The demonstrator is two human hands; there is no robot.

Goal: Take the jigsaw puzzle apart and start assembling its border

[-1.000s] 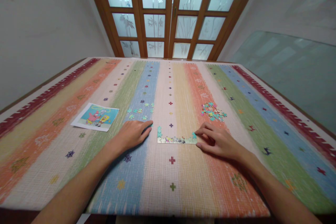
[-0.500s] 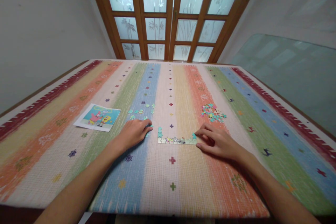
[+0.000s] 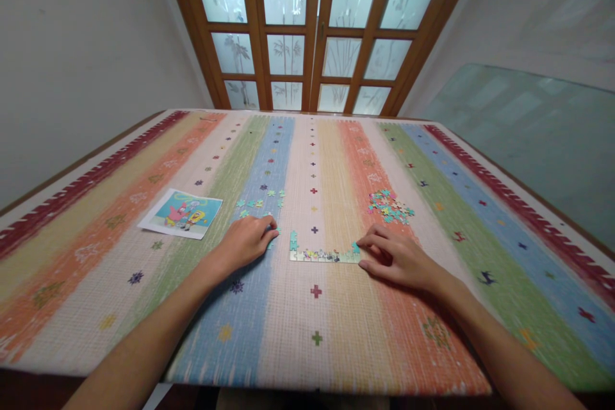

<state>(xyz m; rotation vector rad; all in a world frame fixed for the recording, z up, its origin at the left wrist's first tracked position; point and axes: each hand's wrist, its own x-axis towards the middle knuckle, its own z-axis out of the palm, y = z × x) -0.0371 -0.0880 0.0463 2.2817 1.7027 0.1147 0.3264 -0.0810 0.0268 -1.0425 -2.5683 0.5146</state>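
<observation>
A partly joined jigsaw puzzle (image 3: 331,257) lies flat on the cloth, a bottom row with short turquoise sides rising at both ends. My right hand (image 3: 396,257) rests at its right end, index fingertip and thumb tip touching the edge, with a gap between them. Left of the puzzle, my left hand (image 3: 247,237) is closed, fingers curled down to the cloth. A turquoise puzzle piece (image 3: 271,243) shows partly under its fingertips; the rest is hidden. Several loose turquoise pieces (image 3: 250,204) are spread just beyond this hand.
A heap of mixed puzzle pieces (image 3: 390,206) lies beyond my right hand. At the left is a printed cartoon picture (image 3: 182,214) on white paper. The striped tablecloth (image 3: 314,314) covers the table; wood-framed glass doors (image 3: 312,29) stand past its far edge.
Both hands stay almost where they were, and the puzzle has not visibly changed. The view has shifted very slightly.
</observation>
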